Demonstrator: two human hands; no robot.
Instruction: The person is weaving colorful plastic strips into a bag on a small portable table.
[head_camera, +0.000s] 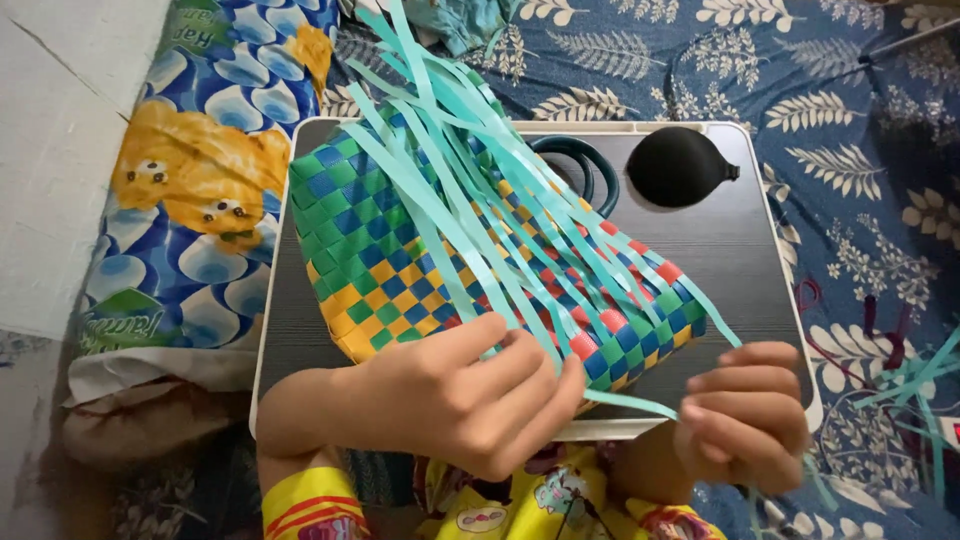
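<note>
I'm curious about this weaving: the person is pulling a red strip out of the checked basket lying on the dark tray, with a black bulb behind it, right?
Nearly. In the head view the strip pulled by the right hand is pale teal, not red. The left hand presses on the checked basket, which does lie on the dark tray, with the black bulb behind it.

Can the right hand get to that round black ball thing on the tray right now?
Probably yes. The black bulb sits in the open beyond the right hand, with bare tray between. But that hand is pinching a teal strip, so it isn't free.
</note>
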